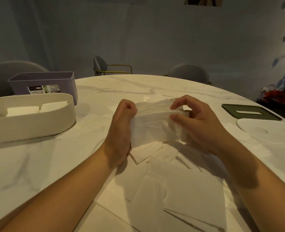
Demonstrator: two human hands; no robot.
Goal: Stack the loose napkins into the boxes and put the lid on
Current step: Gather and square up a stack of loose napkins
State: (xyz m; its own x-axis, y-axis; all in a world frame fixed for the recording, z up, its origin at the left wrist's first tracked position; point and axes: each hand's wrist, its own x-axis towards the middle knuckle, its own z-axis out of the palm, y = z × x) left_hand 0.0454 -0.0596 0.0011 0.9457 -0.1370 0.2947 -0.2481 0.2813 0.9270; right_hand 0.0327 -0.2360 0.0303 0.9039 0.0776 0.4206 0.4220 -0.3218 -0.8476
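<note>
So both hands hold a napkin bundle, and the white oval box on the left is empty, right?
Not empty: the head view shows folded napkins inside the white oval box. The left hand and right hand do hold the napkin bundle.

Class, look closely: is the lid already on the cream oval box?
No: the cream oval box stands open with folded white napkins showing inside, and a white oval lid lies apart on the white marbled table.

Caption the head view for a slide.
Left hand and right hand grip a napkin stack over the table; cream box left, green lid and white lid right.
</note>
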